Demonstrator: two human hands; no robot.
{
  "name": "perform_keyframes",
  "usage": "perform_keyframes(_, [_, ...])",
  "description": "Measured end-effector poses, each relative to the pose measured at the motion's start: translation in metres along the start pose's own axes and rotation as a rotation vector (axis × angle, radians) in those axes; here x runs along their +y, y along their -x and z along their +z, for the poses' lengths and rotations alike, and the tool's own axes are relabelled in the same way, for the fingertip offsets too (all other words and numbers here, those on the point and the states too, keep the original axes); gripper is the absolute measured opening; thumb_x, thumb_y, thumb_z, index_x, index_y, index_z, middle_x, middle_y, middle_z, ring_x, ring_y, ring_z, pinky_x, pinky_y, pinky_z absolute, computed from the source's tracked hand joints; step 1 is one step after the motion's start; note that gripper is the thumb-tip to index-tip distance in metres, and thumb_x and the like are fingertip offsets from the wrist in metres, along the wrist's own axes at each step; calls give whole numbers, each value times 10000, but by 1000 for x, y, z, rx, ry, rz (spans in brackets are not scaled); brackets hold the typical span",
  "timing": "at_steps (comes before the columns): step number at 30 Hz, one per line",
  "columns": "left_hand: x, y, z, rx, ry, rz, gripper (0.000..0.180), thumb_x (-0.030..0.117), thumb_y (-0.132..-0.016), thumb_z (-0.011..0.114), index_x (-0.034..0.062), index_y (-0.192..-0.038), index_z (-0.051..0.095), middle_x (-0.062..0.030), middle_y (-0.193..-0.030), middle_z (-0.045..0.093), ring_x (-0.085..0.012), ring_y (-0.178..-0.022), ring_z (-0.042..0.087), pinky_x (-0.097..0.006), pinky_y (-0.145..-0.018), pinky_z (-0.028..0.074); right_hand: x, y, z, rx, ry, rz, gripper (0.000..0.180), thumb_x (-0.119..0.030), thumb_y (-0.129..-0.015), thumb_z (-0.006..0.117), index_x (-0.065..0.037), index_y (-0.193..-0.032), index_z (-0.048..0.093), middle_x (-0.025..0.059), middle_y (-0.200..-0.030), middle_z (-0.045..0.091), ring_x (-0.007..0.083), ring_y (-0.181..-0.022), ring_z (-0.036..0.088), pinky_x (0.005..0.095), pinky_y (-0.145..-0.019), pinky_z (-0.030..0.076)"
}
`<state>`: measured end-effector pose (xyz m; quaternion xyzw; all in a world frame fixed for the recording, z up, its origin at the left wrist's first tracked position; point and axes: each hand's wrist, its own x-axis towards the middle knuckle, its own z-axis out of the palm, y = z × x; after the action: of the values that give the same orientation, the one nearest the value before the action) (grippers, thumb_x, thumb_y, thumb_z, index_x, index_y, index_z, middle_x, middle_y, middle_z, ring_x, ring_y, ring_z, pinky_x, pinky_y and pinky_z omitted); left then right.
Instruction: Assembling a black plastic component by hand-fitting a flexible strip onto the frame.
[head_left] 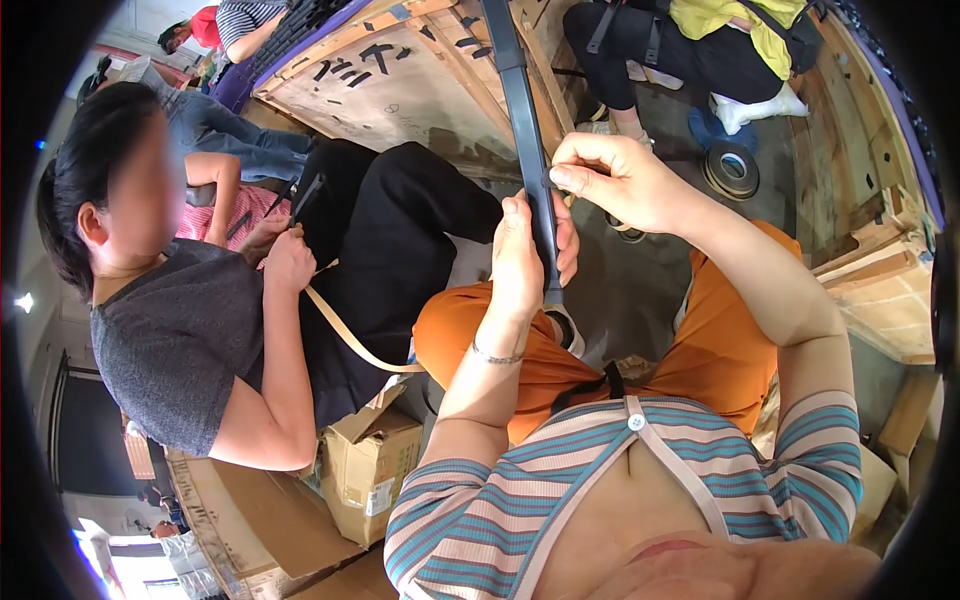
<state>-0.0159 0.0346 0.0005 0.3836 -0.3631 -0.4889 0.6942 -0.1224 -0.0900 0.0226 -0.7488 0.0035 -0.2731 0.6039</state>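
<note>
A long, dark grey, straight bar (522, 110) runs from the top edge of the view down to above my knees; its full kind does not show. My left hand (525, 250) is closed around its lower part, with the thumb along one side and the fingers wrapped round the other. At the bar's right edge, just above those fingers, my right hand (620, 185) pinches thumb and forefinger together. Whatever lies in that pinch is too small to make out.
To my left sits a person (190, 340) holding a dark strip, with a tan band (345, 330) hanging down. Rolls of tape (731, 170) lie on the floor ahead. Wooden crates (390, 80) stand in front, and a cardboard box (370, 465) is at my left.
</note>
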Motion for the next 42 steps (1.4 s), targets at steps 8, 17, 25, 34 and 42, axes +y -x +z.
perform_keyframes(8, [1,4,-1,-13,-15,19,520,533,-912,268,40,-906,434,-29,-613,426,-94,-445,392,-216,-363,328,-3,1,3,15,29,22,159,-137,-908,511,-16,-806,528,-14,-667,516,46,-667,457,216,-618,396])
perform_keyframes(17, [0,4,-2,-49,11,20,484,496,-929,267,41,-913,432,-26,-609,432,-91,-440,392,-212,-360,330,-2,-1,4,10,11,38,178,-142,-907,513,-15,-783,529,-11,-668,528,47,-653,464,216,-603,398])
perform_keyframes(25, [-2,4,-1,-61,-106,53,520,550,-900,297,45,-887,421,-23,-600,425,-89,-436,387,-211,-355,319,-4,1,8,34,-71,101,187,-135,-907,511,-25,-756,524,-8,-653,525,58,-641,481,218,-599,406])
perform_keyframes(34, [8,7,8,-90,-7,-9,597,611,-870,278,29,-877,409,-23,-584,412,-89,-429,371,-210,-355,309,-16,6,1,-12,-175,187,198,-169,-926,469,-47,-774,502,-34,-617,463,27,-522,418,191,-478,335])
perform_keyframes(42, [7,8,8,-41,-74,20,618,608,-884,200,36,-854,432,-22,-574,386,-91,-409,350,-212,-344,292,-11,3,2,-12,-116,77,176,-174,-928,464,-41,-821,505,-26,-638,440,42,-510,420,188,-469,343])
